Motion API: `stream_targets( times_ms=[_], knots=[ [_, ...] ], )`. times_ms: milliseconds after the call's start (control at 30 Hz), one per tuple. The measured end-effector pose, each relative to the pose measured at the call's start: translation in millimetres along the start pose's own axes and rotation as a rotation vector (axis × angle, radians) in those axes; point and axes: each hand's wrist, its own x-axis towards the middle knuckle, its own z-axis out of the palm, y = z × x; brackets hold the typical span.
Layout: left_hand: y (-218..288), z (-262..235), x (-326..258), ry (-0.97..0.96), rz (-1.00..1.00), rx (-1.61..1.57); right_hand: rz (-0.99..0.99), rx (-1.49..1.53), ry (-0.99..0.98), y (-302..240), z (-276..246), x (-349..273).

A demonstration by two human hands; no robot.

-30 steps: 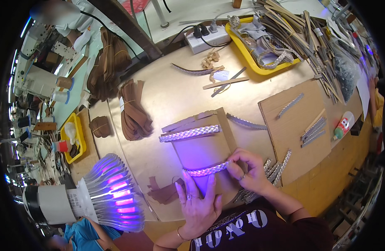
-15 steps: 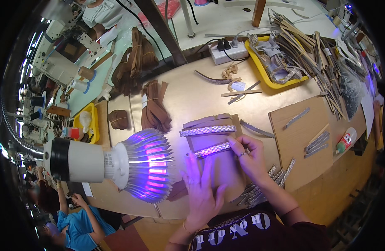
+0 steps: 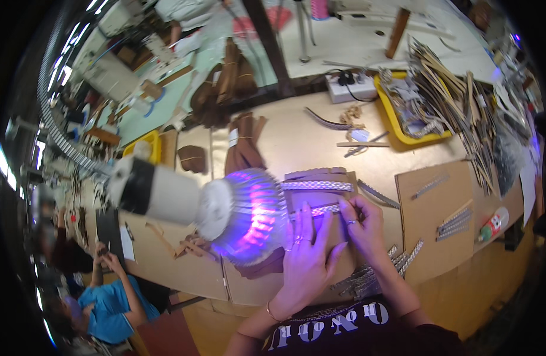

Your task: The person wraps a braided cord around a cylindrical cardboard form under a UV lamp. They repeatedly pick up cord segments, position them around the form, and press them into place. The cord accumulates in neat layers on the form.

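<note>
Left end of the studded silver strip [image 3: 320,210] hidden behind the glowing purple lamp head [image 3: 249,216], white lamp body [image 3: 160,193] motion-blurred, brown leather piece [image 3: 264,266] (lower edge only) mostly covered, yellow tray [image 3: 397,121] contents indistinct

The strip [image 3: 318,210] under the hands looks studded and glittery, the one above it [image 3: 317,186] the same – both lie on matt cardboard [image 3: 344,178]. The lamp [image 3: 249,216] has glossy ribbed plastic; the tray [image 3: 397,127] – smooth yellow plastic.

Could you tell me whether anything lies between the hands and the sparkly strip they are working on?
Nothing visible does. The left hand lies flat on the brown board just below the studded strip, and the right hand pinches the strip's right end. The purple lamp hangs beside them on the left, overlapping the board's edge.
</note>
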Motion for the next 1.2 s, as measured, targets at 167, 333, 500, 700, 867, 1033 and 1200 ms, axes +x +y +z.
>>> stream_targets(
  times_ms=[167, 333, 500, 700, 867, 1033, 1200],
  knots=[
    [-9.5, 9.3, -17.6, 0.207, 0.063, -0.174, 0.006, 0.178, -0.027, 6.7, 1.2, 7.0],
    [-15.6, 26.1, -62.0, 0.455, -0.006, -0.184, 0.051, 0.442, -0.013, 10.9, -1.6, 7.8],
    [-61.2, 23.5, -94.1, 0.572, -0.258, -0.091, 0.046, 0.372, -0.023, 10.0, -2.2, 0.3],
    [-89.3, 16.8, -103.4, 0.459, -0.323, -0.052, -0.042, 0.275, 0.081, 10.8, -12.7, -28.2],
    [-88.9, 21.7, -88.6, 0.319, -0.24, 0.114, -0.34, 0.026, 0.061, -22.3, -22.3, -62.6],
    [-91.8, 22.8, -87.1, 0.325, -0.284, 0.038, -0.689, -0.22, -0.844, -73.1, -15.2, -80.7],
    [-94.0, 25.8, -86.5, 0.379, -0.309, -0.01, -0.437, -0.557, -1.445, -80.0, 24.4, -95.8]
  ],
)
